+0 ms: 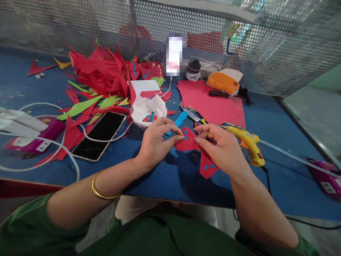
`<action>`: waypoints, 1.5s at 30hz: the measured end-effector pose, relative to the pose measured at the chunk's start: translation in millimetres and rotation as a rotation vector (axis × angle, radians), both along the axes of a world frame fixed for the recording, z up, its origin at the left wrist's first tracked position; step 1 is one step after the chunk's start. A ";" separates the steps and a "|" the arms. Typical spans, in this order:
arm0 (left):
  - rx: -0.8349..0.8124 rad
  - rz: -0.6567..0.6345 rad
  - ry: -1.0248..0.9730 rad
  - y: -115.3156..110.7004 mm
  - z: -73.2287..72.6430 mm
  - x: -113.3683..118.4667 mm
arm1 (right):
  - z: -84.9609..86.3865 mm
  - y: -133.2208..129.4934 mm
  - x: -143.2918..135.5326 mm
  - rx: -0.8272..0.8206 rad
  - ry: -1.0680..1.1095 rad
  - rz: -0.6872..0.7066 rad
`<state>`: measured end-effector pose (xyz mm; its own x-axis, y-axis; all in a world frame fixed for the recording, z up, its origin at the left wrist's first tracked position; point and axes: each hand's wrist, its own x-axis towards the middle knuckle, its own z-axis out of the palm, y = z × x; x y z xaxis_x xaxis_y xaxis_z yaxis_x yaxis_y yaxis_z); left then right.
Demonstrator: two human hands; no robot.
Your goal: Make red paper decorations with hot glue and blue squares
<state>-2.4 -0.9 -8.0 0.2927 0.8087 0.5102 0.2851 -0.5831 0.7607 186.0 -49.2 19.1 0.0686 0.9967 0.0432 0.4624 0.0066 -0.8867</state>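
A red paper piece (188, 142) with small blue squares on it is held above the blue table between both hands. At its left edge, my left hand (160, 140) pinches it between thumb and fingertips. My right hand (220, 147) grips its right side, fingers closed. Another part of red paper (207, 167), with two blue marks, hangs below my right hand; whether it is joined to the first cannot be made out. A clear bowl lined with white paper (149, 106) stands just beyond my left hand, with small blue and red bits inside.
Right of my right hand lies a yellow glue gun (249, 144). Scissors (190, 113) and red sheets (213, 103) lie beyond. A black phone (99, 137), white cables and a heap of red scraps (101, 73) occupy the left. A lit phone (174, 55) stands at the mesh wall (157, 21).
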 end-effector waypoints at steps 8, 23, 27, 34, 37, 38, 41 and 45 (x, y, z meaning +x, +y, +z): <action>-0.009 -0.018 0.041 3.6 0.5 0.8 | 0.5 -0.5 0.0 0.006 -0.026 -0.006; -0.595 -0.079 -0.084 -1.3 5.4 3.2 | 2.8 -0.1 1.9 0.046 -0.024 -0.068; -0.838 -0.208 -0.054 -1.7 9.5 4.7 | -0.1 1.2 3.0 0.053 -0.045 -0.065; -0.998 -0.181 -0.020 0.4 8.4 3.0 | 3.1 2.3 10.3 0.142 -0.168 -0.188; -0.964 -0.118 -0.050 2.1 5.0 2.4 | 3.9 2.4 10.8 0.132 -0.145 -0.175; -0.945 -0.093 -0.049 2.8 4.0 2.1 | 3.7 2.5 10.7 0.125 -0.140 -0.159; -0.875 -0.056 -0.087 4.2 2.3 1.5 | 2.9 3.0 9.5 0.097 -0.142 -0.101; -0.829 -0.118 -0.179 2.9 4.2 2.3 | 1.3 2.4 5.1 0.036 -0.120 -0.030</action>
